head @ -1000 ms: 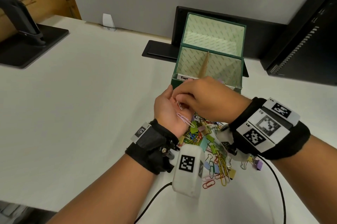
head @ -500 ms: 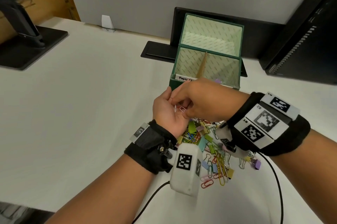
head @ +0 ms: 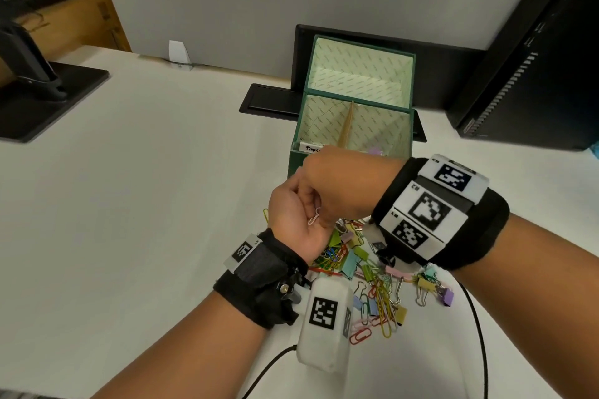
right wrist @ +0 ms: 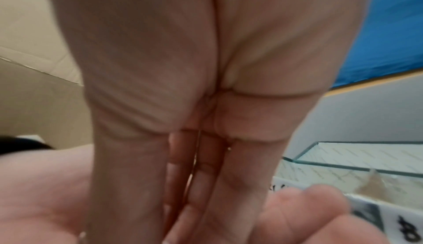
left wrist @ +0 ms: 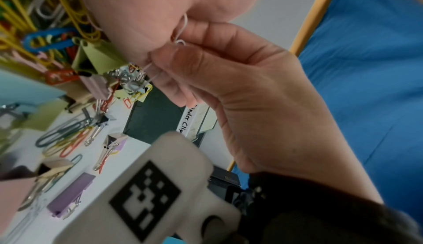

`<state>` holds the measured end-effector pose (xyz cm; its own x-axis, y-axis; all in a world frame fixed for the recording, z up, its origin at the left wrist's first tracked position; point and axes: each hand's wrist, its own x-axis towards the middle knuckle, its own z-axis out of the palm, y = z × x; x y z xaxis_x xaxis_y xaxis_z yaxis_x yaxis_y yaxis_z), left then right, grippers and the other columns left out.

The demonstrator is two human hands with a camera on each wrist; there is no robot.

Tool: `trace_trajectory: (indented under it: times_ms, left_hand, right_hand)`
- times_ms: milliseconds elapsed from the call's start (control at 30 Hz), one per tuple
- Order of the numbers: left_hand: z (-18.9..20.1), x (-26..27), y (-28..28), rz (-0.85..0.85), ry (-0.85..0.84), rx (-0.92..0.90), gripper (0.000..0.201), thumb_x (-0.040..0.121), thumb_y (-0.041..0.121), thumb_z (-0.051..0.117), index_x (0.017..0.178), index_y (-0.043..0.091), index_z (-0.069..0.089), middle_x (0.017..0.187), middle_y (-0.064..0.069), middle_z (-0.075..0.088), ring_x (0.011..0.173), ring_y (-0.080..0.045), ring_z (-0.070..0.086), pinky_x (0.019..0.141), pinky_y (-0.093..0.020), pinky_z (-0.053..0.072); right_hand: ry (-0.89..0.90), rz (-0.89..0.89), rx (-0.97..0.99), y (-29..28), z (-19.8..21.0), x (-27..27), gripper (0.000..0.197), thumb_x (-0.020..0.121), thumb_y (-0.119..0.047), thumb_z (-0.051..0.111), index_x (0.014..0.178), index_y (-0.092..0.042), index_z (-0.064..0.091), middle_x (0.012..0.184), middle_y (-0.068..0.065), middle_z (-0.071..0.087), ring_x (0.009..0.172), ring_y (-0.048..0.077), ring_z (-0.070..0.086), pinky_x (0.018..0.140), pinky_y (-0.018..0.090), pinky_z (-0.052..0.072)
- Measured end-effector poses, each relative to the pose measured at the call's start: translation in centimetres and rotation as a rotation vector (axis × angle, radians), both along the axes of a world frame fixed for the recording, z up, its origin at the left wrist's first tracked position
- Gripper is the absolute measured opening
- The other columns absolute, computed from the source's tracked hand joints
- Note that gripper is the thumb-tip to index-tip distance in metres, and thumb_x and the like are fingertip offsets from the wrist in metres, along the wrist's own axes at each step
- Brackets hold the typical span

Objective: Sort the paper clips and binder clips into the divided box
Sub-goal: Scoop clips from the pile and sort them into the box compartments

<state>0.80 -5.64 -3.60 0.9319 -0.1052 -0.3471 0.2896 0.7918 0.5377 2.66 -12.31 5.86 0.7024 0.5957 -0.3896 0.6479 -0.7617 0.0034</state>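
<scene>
Right hand (head: 337,184), grip pinched shut at the fingertips on a pale paper clip (head: 313,217), right down in the palm-up left hand (head: 291,220), whose own grip is slack and cupped. Beneath them the clip pile (head: 372,282), toward the tabletop's (head: 146,204) near edge. The divided box (head: 385,129) stands just beyond, lid up, by the far edge.

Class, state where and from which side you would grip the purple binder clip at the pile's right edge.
Pinch the purple binder clip across its solid body, coming from above on the right: it lies outermost in the pile, bare table beside it, a yellow clip crowding its left.
</scene>
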Motion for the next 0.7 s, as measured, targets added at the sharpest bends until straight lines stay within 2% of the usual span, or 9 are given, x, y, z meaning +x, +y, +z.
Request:
trace_trajectory:
  times_ms: [100, 233, 333, 400, 467, 533, 567, 633, 700]
  left_hand:
    - [0.1, 0.0, 0.1, 0.008, -0.004, -0.021, 0.039, 0.098, 0.005, 0.031, 0.067, 0.005, 0.054, 0.052, -0.007, 0.055, 0.047, -0.016, 0.054, 0.050, -0.022, 0.046]
    - [-0.1, 0.5, 0.7, -0.015, 0.036, -0.203, 0.045, 0.101, 0.018, 0.030, 0.081, 0.004, 0.068, 0.075, -0.012, 0.069, 0.072, -0.023, 0.066, 0.072, -0.034, 0.050]
    - [-0.2, 0.5, 0.5, -0.032, 0.110, -0.239, 0.043, 0.098, 0.016, 0.034, 0.074, 0.007, 0.069, 0.068, -0.007, 0.067, 0.068, -0.019, 0.066, 0.068, -0.030, 0.053]
    - [0.0, 0.3, 0.4, -0.016, 0.145, -0.248, 0.037, 0.095, 0.011, 0.036, 0.072, 0.007, 0.064, 0.060, -0.006, 0.065, 0.062, -0.018, 0.066, 0.065, -0.030, 0.055]
    - [0.2, 0.3, 0.5, 0.000, 0.145, -0.283, 0.035, 0.092, 0.008, 0.037, 0.068, 0.007, 0.063, 0.060, -0.007, 0.063, 0.072, -0.019, 0.063, 0.081, -0.034, 0.052]
    - [0.2, 0.3, 0.6, -0.011, 0.113, -0.304, 0.020, 0.079, 0.008, 0.046, 0.070, 0.008, 0.064, 0.074, -0.006, 0.059, 0.088, -0.020, 0.055, 0.104, -0.037, 0.037]
    - [0.3, 0.3, 0.6, -0.027, 0.095, -0.308, 0.015, 0.076, 0.010, 0.050, 0.077, 0.008, 0.064, 0.084, -0.007, 0.056, 0.095, -0.022, 0.052, 0.108, -0.038, 0.032]
    - [0.3, 0.2, 0.6, -0.033, 0.079, -0.301, 0.020, 0.085, 0.016, 0.047, 0.095, 0.008, 0.062, 0.097, -0.009, 0.055, 0.097, -0.024, 0.054, 0.098, -0.036, 0.043]
    - [0.6, 0.2, 0.7, -0.028, 0.060, -0.282, 0.030, 0.098, 0.023, 0.036, 0.102, 0.006, 0.061, 0.091, -0.011, 0.066, 0.080, -0.023, 0.065, 0.073, -0.033, 0.056]
  right_hand:
    - [-0.008, 0.011, -0.007, 0.2, 0.0, 0.0, 0.013, 0.078, -0.013, 0.069, 0.083, -0.023, 0.076, 0.087, -0.005, 0.072, 0.082, 0.013, 0.066, 0.080, 0.029, 0.055]
    - [0.011, -0.071, 0.110, -0.5, 1.0, 0.2, 0.016, 0.085, -0.015, 0.066, 0.093, -0.023, 0.077, 0.089, -0.007, 0.071, 0.085, 0.011, 0.065, 0.073, 0.022, 0.052]
    - [-0.010, -0.053, 0.074, 0.0, 0.7, 0.0, 0.015, 0.084, -0.011, 0.065, 0.089, -0.021, 0.075, 0.088, -0.006, 0.069, 0.084, 0.012, 0.065, 0.067, 0.021, 0.051]
    - [-0.031, -0.036, 0.014, 0.5, 0.4, -0.2, 0.011, 0.079, -0.012, 0.068, 0.077, -0.023, 0.070, 0.083, -0.005, 0.067, 0.081, 0.014, 0.065, 0.072, 0.027, 0.055]
    - [-0.048, -0.035, 0.022, 0.7, 0.1, -0.1, 0.015, 0.075, -0.014, 0.071, 0.067, -0.025, 0.063, 0.077, -0.006, 0.063, 0.076, 0.015, 0.065, 0.074, 0.031, 0.057]
    - [-0.062, -0.058, 0.085, 0.4, -0.1, -0.1, 0.010, 0.074, -0.014, 0.070, 0.068, -0.021, 0.066, 0.074, -0.006, 0.062, 0.073, 0.014, 0.063, 0.069, 0.028, 0.055]
    - [-0.062, -0.076, 0.130, 0.2, -0.1, -0.1, 0.006, 0.074, -0.013, 0.070, 0.072, -0.019, 0.070, 0.074, -0.006, 0.063, 0.072, 0.012, 0.062, 0.066, 0.025, 0.054]
    - [-0.034, -0.152, 0.252, -0.6, 0.3, 0.0, 0.007, 0.074, -0.012, 0.072, 0.077, -0.018, 0.074, 0.074, -0.007, 0.067, 0.065, 0.006, 0.060, 0.059, 0.015, 0.050]
    - [0.025, -0.253, 0.418, -1.4, 1.0, 0.4, 0.009, 0.074, -0.013, 0.076, 0.079, -0.020, 0.075, 0.071, -0.008, 0.070, 0.060, 0.003, 0.063, 0.056, 0.013, 0.052]
